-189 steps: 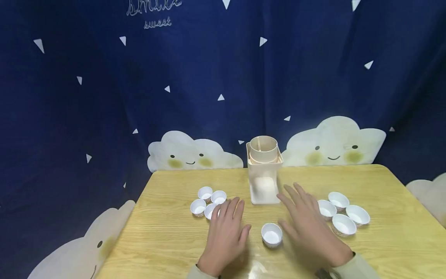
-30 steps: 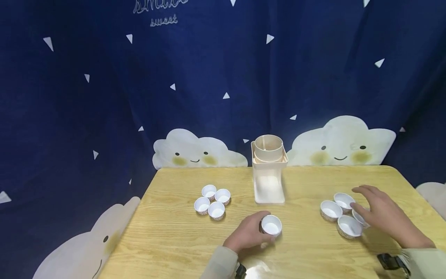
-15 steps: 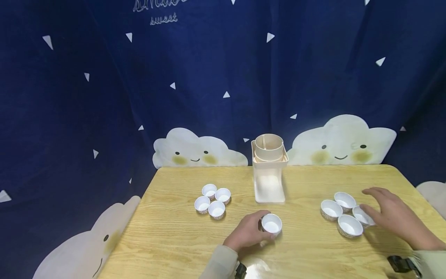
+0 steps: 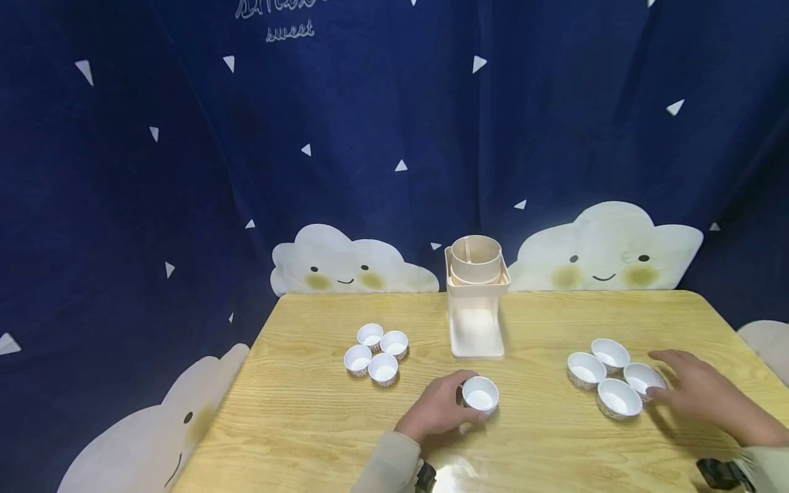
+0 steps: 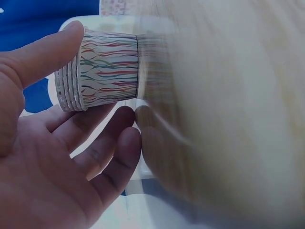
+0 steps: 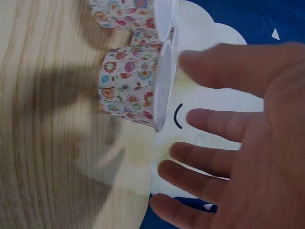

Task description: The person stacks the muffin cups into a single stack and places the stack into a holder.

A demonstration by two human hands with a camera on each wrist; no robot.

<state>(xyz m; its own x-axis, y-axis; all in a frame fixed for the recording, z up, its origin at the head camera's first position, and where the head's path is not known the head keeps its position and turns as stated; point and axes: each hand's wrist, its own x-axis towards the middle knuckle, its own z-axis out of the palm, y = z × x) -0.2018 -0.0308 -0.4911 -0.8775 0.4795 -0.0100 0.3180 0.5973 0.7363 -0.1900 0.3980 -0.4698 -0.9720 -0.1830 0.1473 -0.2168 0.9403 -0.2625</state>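
My left hand (image 4: 440, 409) grips a small stack of paper cups (image 4: 481, 394) standing at the middle front of the table, its thumb and forefinger at the rims. In the left wrist view the paper cup stack (image 5: 109, 67) has wavy coloured stripes and several nested rims. My right hand (image 4: 703, 390) hovers with spread fingers beside the rightmost paper cup (image 4: 644, 378) of the right group. The right wrist view shows that floral paper cup (image 6: 131, 83) upright on the table, with a gap between it and my right hand (image 6: 248, 138).
A cream cup-dispenser-like stand (image 4: 476, 301) with a round tube on top is at the table's back centre. Several white-lined paper cups (image 4: 383, 370) cluster to the left. More floral paper cups (image 4: 619, 398) touch one another at the right. A dark blue curtain (image 4: 370, 137) hangs behind the table.
Over six seconds ago both hands hovered around the middle cups; the left now grips them. The right hand went to the right group and, this last second, shifted slightly rightward and lower.
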